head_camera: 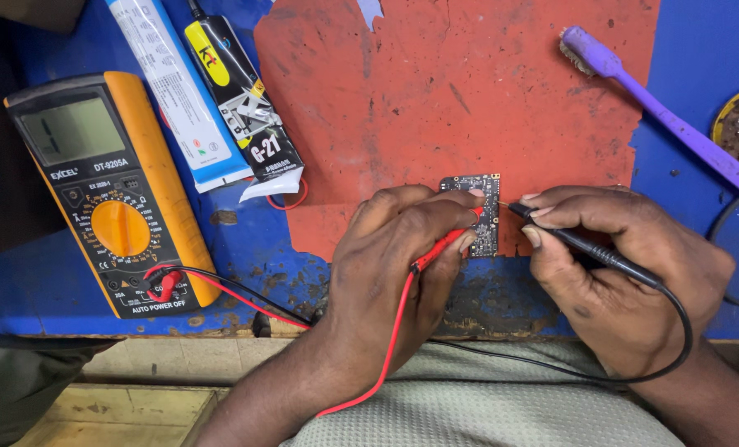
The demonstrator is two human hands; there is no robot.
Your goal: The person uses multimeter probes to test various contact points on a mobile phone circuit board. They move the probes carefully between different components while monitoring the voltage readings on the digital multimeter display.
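Both forearms come up from the bottom edge and converge toward the middle. The left hand (pixel 402 248) lies palm down, knuckles raised, its fingers curled inward and the fingertips (pixel 469 242) pinched together at the far end, closed in a pen-like grip. The right hand (pixel 626 265) sits just beside it, well apart at the wrists, rolled slightly onto its outer edge, with thumb and forefinger pressed together and pointing left toward the other hand's fingertips.

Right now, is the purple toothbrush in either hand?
No. The purple toothbrush lies untouched at the top right, while the left hand holds the red probe and the right hand the black probe.
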